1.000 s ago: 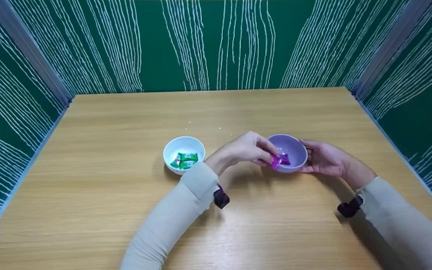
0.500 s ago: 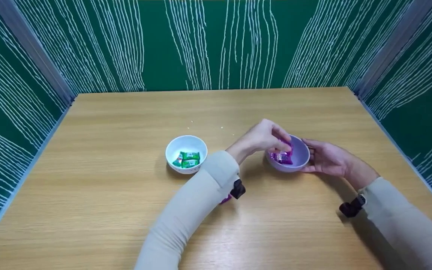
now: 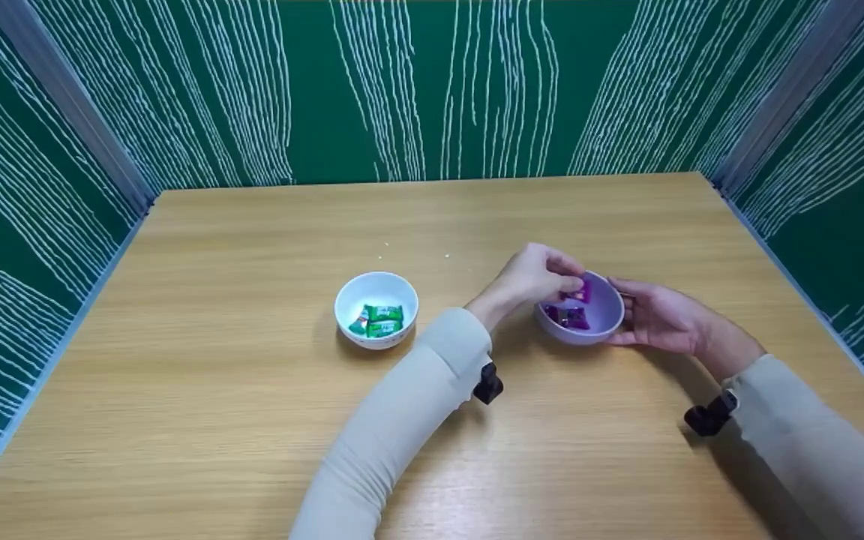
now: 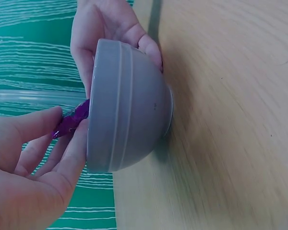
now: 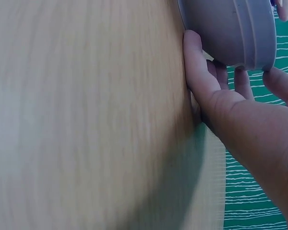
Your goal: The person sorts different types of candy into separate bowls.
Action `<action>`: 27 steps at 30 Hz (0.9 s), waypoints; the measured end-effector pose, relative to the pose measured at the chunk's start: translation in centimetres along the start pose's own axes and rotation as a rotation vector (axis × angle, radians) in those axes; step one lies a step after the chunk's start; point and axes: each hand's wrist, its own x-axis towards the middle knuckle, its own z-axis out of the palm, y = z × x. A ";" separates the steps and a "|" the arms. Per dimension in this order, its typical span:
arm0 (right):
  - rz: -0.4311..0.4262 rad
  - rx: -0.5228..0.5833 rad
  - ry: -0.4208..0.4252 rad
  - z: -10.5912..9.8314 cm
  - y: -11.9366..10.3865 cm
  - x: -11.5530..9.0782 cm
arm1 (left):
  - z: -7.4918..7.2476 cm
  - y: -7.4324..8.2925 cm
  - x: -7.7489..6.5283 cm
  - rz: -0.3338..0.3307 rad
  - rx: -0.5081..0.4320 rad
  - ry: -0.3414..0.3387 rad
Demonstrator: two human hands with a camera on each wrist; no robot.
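Observation:
My left hand (image 3: 533, 274) is over the near-left rim of the purple bowl (image 3: 607, 319), pinching a purple-wrapped candy (image 4: 72, 119) between thumb and fingers. That candy reaches just inside the rim. More purple-wrapped candies (image 3: 568, 318) lie in the bowl, partly hidden by the hand. On the bowl's right side, my right hand (image 3: 661, 319) cups the wall, fingers spread around it; one finger sits low near the base in the right wrist view. The bowl stands upright on the table.
A white bowl (image 3: 355, 294) with several green-wrapped candies (image 3: 385, 313) stands left of my left forearm. Tiny white specks (image 3: 447, 256) lie on the wooden table (image 3: 214, 375) behind. Green walls with white streaks (image 3: 349, 90) enclose the table's back and sides.
My left hand has moved right and farther in over the purple bowl, carrying the candy from the near rim. The right hand still holds the bowl's side.

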 end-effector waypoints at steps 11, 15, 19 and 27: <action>0.007 0.012 -0.012 -0.2 -0.1 -0.1 | 0.7 0.3 -0.2 -0.051 -0.165 -0.071; 0.007 0.003 -0.026 -0.2 -0.2 0.0 | 0.5 0.7 -0.6 -0.044 -0.169 -0.109; 0.000 -0.006 -0.028 -0.3 -0.3 0.0 | -0.2 0.8 -1.1 -0.017 -0.160 -0.151; 0.006 -0.007 -0.029 -0.3 -0.1 0.1 | -1.5 0.1 -1.9 -0.050 -0.252 -0.205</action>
